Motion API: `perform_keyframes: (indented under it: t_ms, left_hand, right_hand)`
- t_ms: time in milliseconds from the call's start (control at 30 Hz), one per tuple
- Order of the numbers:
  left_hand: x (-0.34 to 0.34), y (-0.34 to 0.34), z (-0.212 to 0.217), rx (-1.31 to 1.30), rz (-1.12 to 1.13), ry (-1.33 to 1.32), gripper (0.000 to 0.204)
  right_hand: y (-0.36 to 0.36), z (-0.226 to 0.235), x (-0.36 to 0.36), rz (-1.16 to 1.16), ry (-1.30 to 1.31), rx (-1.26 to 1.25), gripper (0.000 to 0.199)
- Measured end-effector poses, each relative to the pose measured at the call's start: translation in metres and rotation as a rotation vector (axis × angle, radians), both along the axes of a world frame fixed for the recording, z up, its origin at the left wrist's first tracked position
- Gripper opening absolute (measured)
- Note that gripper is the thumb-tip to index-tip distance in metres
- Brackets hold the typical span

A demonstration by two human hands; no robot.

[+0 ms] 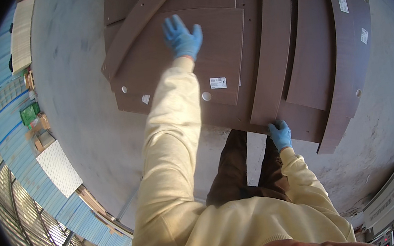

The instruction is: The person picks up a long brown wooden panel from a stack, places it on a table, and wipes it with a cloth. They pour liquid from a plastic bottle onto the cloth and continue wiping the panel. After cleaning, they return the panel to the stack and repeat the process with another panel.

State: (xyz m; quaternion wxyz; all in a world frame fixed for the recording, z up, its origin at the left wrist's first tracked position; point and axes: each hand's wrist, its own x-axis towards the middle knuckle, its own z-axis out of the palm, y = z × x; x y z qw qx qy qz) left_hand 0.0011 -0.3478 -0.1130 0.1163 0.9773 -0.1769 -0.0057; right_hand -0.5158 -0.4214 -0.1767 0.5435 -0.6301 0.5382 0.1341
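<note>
My left hand, in a blue glove, reaches out over a wide brown panel. Its fingers are spread and hold nothing; whether the palm touches the panel I cannot tell. Close to my body, my right hand, gloved in blue too, is closed over the near edge of the brown panels, beside the end of a long narrow brown panel. Its fingertips are partly hidden. The wide panel carries a white label and has a round hole near its front edge.
A curved brown strip lies across the panels at the left. Another curved panel forms the right side of the stack. Cartons and a green container stand by the blue wall. A pale machine is at the lower right.
</note>
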Motion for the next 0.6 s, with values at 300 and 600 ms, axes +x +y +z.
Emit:
perform_keyframes:
  t_ms: [300,600]
  left_hand:
    - [0.137,0.111,-0.024,0.327,-0.03,-0.09,0.098]
    - [0.18,0.111,-0.015,0.394,0.037,0.149,0.126]
  right_hand:
    - [0.004,0.015,0.005,-0.082,0.074,0.021,0.025]
    - [0.0,0.028,0.017,-0.31,0.044,0.229,0.012]
